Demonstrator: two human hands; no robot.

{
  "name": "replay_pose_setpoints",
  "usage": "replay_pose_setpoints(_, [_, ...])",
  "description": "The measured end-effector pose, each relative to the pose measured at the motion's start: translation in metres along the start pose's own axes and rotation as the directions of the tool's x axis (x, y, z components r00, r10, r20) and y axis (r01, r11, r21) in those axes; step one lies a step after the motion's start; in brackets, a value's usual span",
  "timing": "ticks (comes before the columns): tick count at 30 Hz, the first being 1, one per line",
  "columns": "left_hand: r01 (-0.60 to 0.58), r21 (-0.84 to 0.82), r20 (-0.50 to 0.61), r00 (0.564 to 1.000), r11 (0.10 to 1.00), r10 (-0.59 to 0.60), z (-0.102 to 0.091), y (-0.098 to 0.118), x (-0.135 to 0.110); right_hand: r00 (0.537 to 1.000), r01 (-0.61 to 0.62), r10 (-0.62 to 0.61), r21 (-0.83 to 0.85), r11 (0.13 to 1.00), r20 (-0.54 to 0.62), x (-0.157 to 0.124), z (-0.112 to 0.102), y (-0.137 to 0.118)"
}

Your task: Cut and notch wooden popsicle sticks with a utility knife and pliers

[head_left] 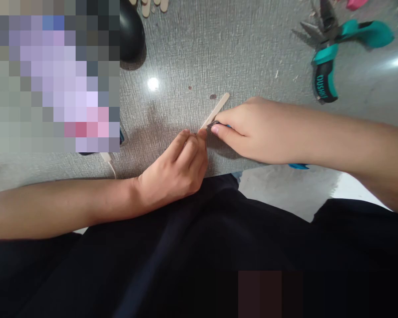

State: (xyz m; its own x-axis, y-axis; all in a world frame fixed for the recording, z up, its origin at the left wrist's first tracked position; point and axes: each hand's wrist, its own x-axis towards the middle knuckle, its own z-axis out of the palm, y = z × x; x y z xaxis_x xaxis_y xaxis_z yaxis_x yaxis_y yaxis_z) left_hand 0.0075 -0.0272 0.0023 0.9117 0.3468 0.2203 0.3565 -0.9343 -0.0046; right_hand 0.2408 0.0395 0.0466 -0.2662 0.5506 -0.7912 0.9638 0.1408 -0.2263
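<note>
By the near edge of the gray surface (175, 66), the left hand (182, 165) pinches a wooden stick (221, 103); the right hand (252, 128) pinches a small blade (212, 123), which excess pressure could send slipping into the left fingertips.

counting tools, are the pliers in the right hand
No, the pliers lie open on the table, apart from the right hand.

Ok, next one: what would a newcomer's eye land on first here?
Probably the teal-and-black pliers, spread open on the grey textured tabletop at upper right. Then, near the centre, a flat pale wooden stick, its near end in the left hand, and beside it a small dark metal blade in the right hand.
</note>
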Motion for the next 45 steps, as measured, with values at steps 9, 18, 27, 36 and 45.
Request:
replay_pose_setpoints(9, [0.055, -0.16, 0.076, 0.996, 0.986, -0.044, 0.003, 0.003, -0.003, 1.0, -0.024, 0.023, -0.043, 0.999, -0.018, -0.008, 0.0, -0.012])
replay_pose_setpoints(18, [0.022, -0.09, 0.032, 0.999, 0.996, -0.019, 0.003, 0.002, -0.003, 0.998, -0.047, 0.045, -0.055, 0.997, -0.039, -0.007, 0.005, -0.013])
replay_pose_setpoints(27, [0.01, -0.083, 0.022, 1.0, 0.997, -0.008, 0.002, 0.002, -0.001, 0.996, -0.091, 0.09, -0.116, 0.989, -0.009, -0.009, 0.005, -0.022])
replay_pose_setpoints(36, [0.039, -0.112, 0.055, 0.998, 0.993, -0.033, 0.003, 0.002, -0.003, 0.996, -0.09, 0.092, -0.149, 0.985, 0.007, -0.011, 0.008, -0.021])
replay_pose_setpoints(45, [0.02, -0.117, 0.04, 0.999, 0.993, -0.016, 0.003, 0.002, -0.002, 0.996, -0.076, 0.081, -0.142, 0.987, 0.033, -0.013, 0.001, -0.025])
